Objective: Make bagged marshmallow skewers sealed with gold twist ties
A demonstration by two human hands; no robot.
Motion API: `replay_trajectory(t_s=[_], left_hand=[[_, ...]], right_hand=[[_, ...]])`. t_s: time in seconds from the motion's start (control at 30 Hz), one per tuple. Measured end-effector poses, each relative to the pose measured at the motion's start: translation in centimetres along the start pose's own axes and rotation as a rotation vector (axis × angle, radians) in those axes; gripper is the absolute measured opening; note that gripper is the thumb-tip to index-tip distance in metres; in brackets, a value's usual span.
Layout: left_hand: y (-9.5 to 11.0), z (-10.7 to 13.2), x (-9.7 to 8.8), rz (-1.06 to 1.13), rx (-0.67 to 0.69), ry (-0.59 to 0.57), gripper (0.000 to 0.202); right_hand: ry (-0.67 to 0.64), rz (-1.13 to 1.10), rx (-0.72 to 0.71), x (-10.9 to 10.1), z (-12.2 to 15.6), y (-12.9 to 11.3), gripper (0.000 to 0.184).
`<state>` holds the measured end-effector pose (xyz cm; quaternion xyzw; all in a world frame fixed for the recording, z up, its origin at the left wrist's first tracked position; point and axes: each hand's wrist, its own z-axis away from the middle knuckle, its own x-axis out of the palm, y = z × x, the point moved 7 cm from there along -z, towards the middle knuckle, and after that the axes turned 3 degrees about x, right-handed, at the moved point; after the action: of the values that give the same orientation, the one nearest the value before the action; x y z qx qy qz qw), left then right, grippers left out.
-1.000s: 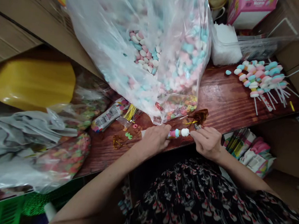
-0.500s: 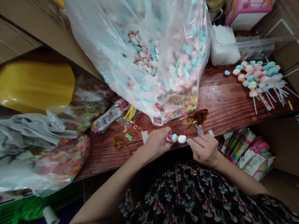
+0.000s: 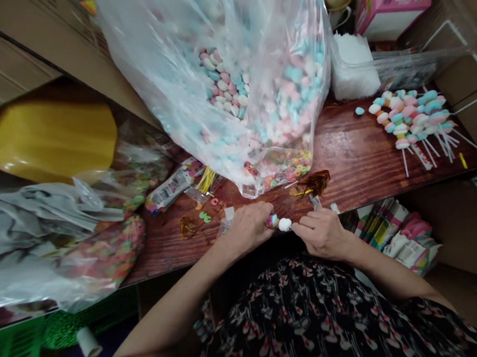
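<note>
At the front edge of the dark wooden table (image 3: pixel 356 155), my left hand (image 3: pixel 249 226) is closed around a candy skewer (image 3: pixel 279 222) with pink, blue and white pieces. My right hand (image 3: pixel 321 232) pinches its other end, fingers pressed together right beside the white piece. A thin clear wrapper (image 3: pixel 227 217) sticks out behind my left hand. Just beyond my hands lies a bundle of brown-gold twist ties (image 3: pixel 316 182).
A big clear bag of pastel candies (image 3: pixel 246 74) fills the table's middle. Finished skewers (image 3: pixel 412 119) are piled at the right, by a tub of white pieces (image 3: pixel 354 66). Bags of coloured rings (image 3: pixel 104 250) and a yellow sheet (image 3: pixel 52 136) lie left. Boxes (image 3: pixel 387 226) sit under the table.
My hands have drawn closer together on the skewer, so less of it shows between them. The view has shifted slightly; the hands stay at the table edge.
</note>
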<state>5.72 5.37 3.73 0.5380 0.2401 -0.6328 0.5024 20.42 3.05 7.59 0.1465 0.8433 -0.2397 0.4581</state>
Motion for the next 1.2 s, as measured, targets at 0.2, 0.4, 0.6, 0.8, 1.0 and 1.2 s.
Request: replay_trajectory(t_s=[0.2,0.4,0.6,0.8,1.0,1.2], left_hand=[[1.4,-0.5,0.1,0.008,0.075,-0.021,0.006],[1.8,-0.7,0.0,0.059,0.056,-0.023,0.007],[1.6,-0.9,-0.5,0.125,0.025,-0.012,0.017],[2.8,-2.6,0.1,0.343,0.062,0.022,0.009],[-0.5,-1.1,-3.7,0.989,0.124,0.019,0.06],[-1.4,-0.1,-0.1,1.325,-0.151,-0.032,0.029]], right_hand=[[0.039,-0.006,0.021,0.6,-0.8,-0.4,0.022],[0.01,0.021,0.026,0.7,-2.0,0.0,0.02],[-0.044,0.017,0.055,-0.9,-1.4,1.5,0.02],[-0.069,-0.002,-0.022,3.6,-1.7,0.9,0.018],[-0.02,0.01,-0.073,0.8,-2.8,2.2,0.02],[-0.099,-0.042,-0.168,0.2,-4.3,1.7,0.023]])
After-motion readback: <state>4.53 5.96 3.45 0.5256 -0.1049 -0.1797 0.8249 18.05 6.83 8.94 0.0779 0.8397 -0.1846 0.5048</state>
